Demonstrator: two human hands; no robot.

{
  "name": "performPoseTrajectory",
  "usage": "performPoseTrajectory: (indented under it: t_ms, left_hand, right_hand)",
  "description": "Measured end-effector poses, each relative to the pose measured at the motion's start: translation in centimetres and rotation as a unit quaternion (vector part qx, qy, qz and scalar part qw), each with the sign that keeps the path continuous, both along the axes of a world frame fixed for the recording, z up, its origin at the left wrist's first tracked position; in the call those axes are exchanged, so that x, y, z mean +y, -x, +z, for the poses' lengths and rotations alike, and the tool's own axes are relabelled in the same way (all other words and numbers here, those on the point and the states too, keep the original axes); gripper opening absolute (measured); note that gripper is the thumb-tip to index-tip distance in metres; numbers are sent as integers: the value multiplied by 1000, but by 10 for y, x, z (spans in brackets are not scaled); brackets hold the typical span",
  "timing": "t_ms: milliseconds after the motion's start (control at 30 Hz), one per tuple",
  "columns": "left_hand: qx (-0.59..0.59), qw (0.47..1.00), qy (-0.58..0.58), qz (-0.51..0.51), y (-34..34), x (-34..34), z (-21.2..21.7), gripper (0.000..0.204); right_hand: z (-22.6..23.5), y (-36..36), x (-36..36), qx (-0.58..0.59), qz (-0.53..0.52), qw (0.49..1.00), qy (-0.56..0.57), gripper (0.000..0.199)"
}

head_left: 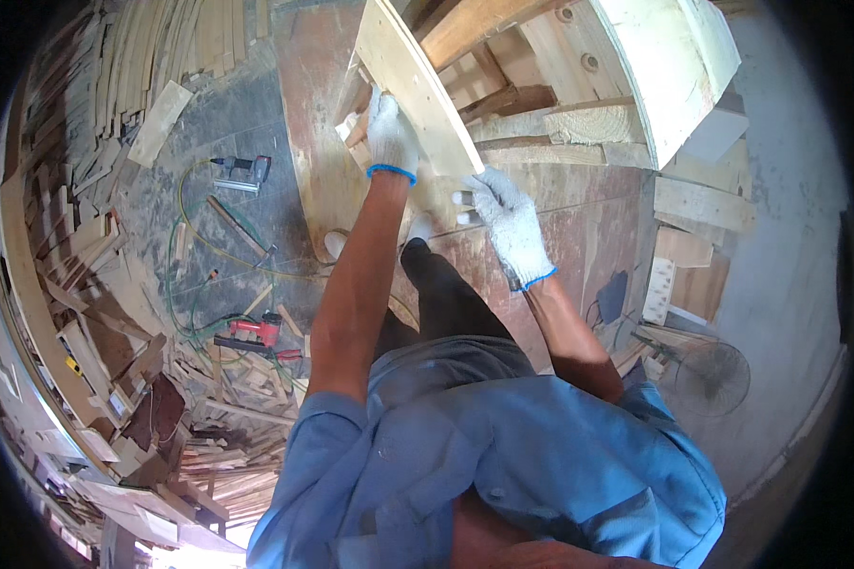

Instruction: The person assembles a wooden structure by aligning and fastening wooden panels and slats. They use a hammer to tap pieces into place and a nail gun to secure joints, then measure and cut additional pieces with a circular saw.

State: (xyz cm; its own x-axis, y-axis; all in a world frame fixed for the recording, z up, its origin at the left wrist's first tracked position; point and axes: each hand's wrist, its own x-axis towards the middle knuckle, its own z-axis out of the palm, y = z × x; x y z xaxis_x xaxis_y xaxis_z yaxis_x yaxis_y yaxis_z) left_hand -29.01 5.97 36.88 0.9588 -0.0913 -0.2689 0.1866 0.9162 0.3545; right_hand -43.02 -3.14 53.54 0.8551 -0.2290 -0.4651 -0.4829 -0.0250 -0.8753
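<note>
A pale wooden panel (417, 90) stands tilted on edge in front of me. My left hand (391, 133), in a white glove with a blue cuff, is closed at the panel's left side, its fingertips partly hidden by the wood. At the panel's lower right corner is my gloved right hand (510, 220). Its upper fingers touch the corner, while other fingers point left, spread apart. Just beyond the panel lies a wooden frame (579, 128) of thick boards and beams, with a pale sheet (669, 71) along its right side.
On the floor at left lie a grey nail gun (244, 173), a hammer (237, 228) and a red nail gun (256, 332) among hoses. Wood strips (161, 57) and offcuts are piled along the left. A fan (712, 377) stands at right, near stacked boards (697, 204).
</note>
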Motion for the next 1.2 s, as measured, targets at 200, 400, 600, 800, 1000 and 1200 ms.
performPoseTrajectory:
  t_ms: [200,400,600,800,1000,1200]
  left_hand:
    - [4,999,-51,1,2,-1,-4,45]
    - [34,998,-53,19,0,-10,-6,45]
    - [61,997,-50,10,3,-5,2,46]
    - [82,962,-250,-66,1,18,11,45]
    - [17,855,-504,-121,-31,62,17,66]
    - [-148,820,-550,-59,-84,88,32,63]
  right_hand:
    - [-10,-5,0,31,-10,999,-14,31]
    - [-15,-11,14,3,62,915,399,64]
    - [-13,-28,-3,0,104,884,457,57]
    - [-19,-25,2,-56,55,913,400,50]
    - [-20,-26,-1,-7,68,919,388,40]
    - [-34,-21,-8,-43,47,922,381,43]
